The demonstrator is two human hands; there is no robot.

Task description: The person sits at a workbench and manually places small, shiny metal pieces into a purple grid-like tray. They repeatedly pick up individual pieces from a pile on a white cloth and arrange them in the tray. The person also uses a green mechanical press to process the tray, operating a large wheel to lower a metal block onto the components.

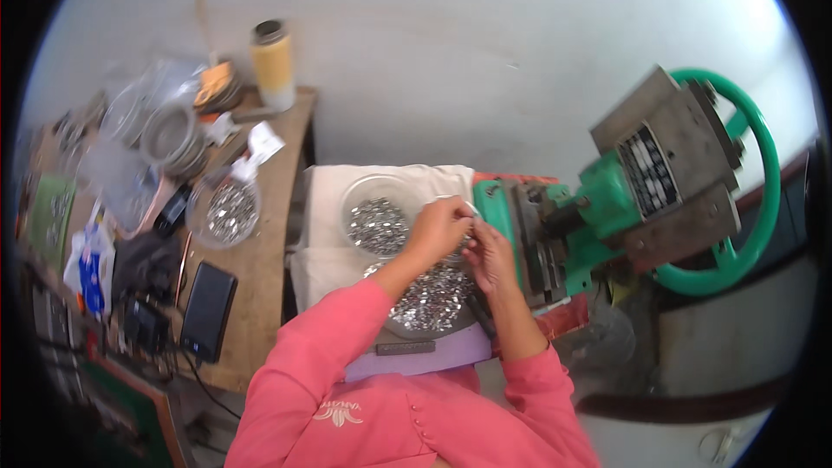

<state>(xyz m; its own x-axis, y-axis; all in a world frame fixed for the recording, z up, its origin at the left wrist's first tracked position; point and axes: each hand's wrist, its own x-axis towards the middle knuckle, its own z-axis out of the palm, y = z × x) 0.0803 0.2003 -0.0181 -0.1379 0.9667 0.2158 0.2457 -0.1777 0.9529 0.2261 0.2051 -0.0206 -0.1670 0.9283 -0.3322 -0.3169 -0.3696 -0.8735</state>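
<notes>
My left hand [440, 227] and my right hand [491, 258] meet fingertip to fingertip, above two containers of small shiny metal pieces. The fingers of both are closed in a pinch; whatever lies between them is too small to make out. Something thin and white shows by the left fingertips. Beneath my left wrist is a clear round tub [347, 199] part-filled with metal pieces [377, 224]. Nearer me, a wider heap of metal pieces [431, 299] lies in a shallow round dish, partly covered by my forearm. Just right of my hands stands a green hand press [608, 195].
The press has a large green handwheel [767, 199] on its right. At the left, a wooden table [251, 303] carries another tub of metal pieces [232, 212], a black phone-shaped device [209, 312], cables, plastic bags and a yellow tumbler [273, 65]. A pale cloth [316, 282] lies under the tubs.
</notes>
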